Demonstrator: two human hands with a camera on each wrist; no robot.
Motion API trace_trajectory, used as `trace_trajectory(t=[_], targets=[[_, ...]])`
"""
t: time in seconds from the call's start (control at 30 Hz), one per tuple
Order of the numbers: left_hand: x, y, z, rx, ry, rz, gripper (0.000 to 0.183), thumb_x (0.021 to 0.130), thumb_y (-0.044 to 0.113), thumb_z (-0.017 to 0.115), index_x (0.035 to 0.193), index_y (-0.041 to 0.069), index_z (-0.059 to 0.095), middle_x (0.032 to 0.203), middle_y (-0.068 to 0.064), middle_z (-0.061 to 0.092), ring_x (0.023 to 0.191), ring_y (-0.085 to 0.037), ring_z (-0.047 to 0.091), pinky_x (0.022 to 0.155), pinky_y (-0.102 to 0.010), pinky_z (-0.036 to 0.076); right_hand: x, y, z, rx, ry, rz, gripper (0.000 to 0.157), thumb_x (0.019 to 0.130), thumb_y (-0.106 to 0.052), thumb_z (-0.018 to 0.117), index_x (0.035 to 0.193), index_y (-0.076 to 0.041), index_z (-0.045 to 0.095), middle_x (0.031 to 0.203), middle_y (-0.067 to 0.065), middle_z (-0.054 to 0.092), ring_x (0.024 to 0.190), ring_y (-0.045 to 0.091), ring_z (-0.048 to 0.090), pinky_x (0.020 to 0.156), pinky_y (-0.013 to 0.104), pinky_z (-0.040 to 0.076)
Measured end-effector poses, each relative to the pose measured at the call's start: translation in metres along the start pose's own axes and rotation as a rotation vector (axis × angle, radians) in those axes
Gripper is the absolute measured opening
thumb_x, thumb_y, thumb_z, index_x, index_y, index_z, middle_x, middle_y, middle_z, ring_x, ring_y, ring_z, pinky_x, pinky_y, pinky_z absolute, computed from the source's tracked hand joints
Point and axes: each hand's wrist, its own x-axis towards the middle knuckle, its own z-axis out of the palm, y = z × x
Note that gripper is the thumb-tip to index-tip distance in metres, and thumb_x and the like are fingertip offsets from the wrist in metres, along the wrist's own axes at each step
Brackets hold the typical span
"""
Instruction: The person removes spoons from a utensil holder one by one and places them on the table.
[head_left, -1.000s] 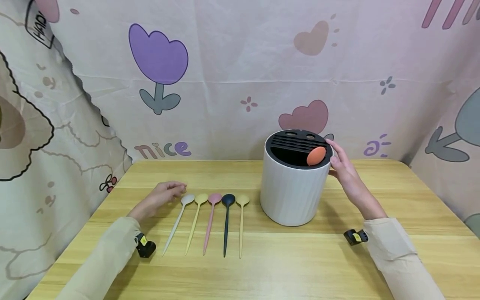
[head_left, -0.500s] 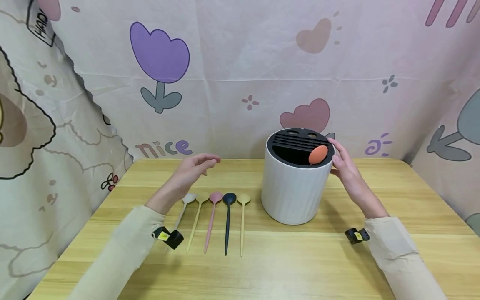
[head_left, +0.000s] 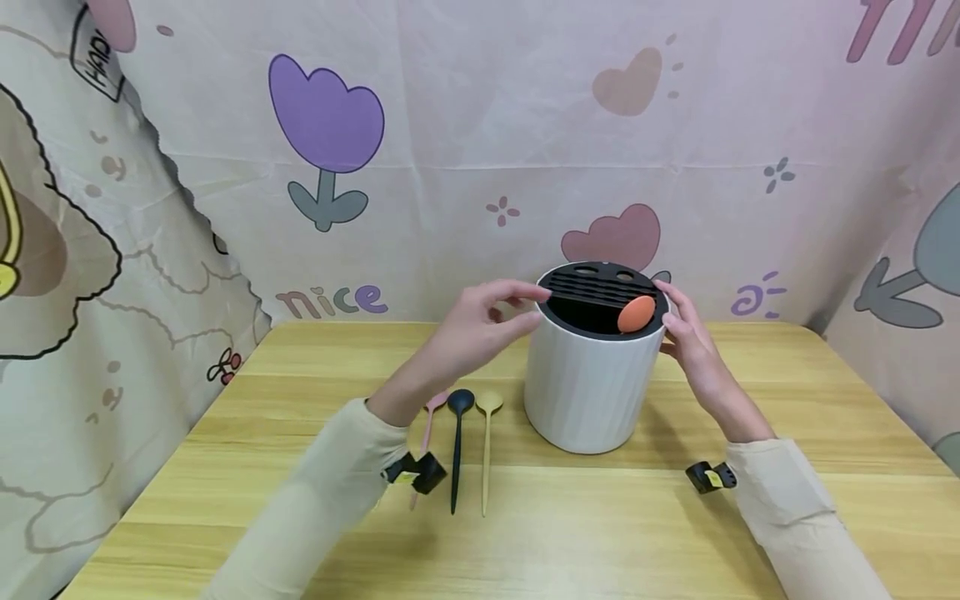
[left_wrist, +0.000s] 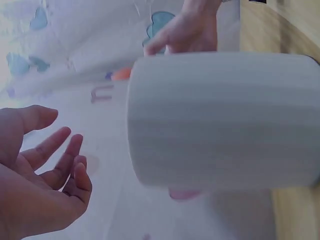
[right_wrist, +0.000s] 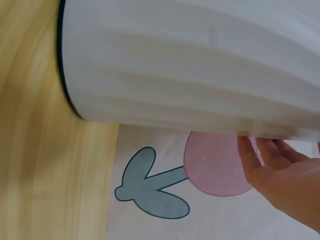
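Note:
A white ribbed utensil holder [head_left: 588, 396] with a black slotted lid [head_left: 581, 285] stands upright on the table. An orange spoon [head_left: 636, 314] sticks out of its large opening at the right. My left hand [head_left: 480, 333] hovers at the holder's left rim with thumb and fingers apart; in the left wrist view nothing is held in it. My right hand [head_left: 699, 367] touches the holder's right side near the top, fingertips against the wall in the right wrist view. Left of the holder lie a pink spoon [head_left: 428, 433], a black spoon [head_left: 456, 454] and a yellow spoon [head_left: 486, 450].
My left forearm [head_left: 322, 500] passes over the left part of the spoon row and hides it. The wooden table [head_left: 592, 533] ends at a patterned cloth backdrop [head_left: 450, 100] close behind the holder.
My left hand has moved right and up, from beside the white spoon at the left end of the row to the holder's rim. My right hand stays at the holder, which has not moved.

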Motion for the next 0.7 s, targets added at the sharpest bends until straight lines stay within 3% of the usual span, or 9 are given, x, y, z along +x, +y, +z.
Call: trace_trajectory(t=[0.2, 0.43, 0.7], targets=[[0.021, 0.013, 0.028, 0.076, -0.036, 0.072, 0.030, 0.091, 0.010, 0.067, 0.120, 0.002, 0.066, 0.115, -0.009, 0.065, 0.095, -0.022, 0.053, 0.070, -0.023, 0.045, 0.000, -0.006, 0.003, -0.050, 0.016, 0.024, 0.059, 0.102, -0.035, 0.031, 0.154, -0.012, 0.015, 0.154, 0.020, 0.020, 0.125, 0.012, 0.038, 0.093, 0.038, 0.033], [0.046, 0.018, 0.053, 0.211, -0.063, 0.096, 0.036, 0.090, 0.015, 0.069, 0.123, 0.003, 0.064, 0.117, -0.007, 0.067, 0.106, -0.015, 0.062, 0.085, -0.018, 0.045, 0.000, -0.008, 0.003, -0.083, 0.021, 0.029, 0.059, 0.102, -0.034, 0.027, 0.154, -0.011, 0.014, 0.154, 0.020, 0.020, 0.123, 0.011, 0.038, 0.092, 0.037, 0.035], [0.057, 0.020, 0.071, 0.361, -0.121, 0.155, 0.034, 0.087, 0.013, 0.073, 0.119, 0.003, 0.065, 0.106, -0.008, 0.071, 0.098, -0.013, 0.066, 0.084, -0.018, 0.046, 0.001, -0.004, 0.005, -0.052, 0.025, 0.024, 0.059, 0.101, -0.032, 0.029, 0.154, -0.010, 0.015, 0.152, 0.019, 0.021, 0.121, 0.011, 0.040, 0.093, 0.042, 0.034]])
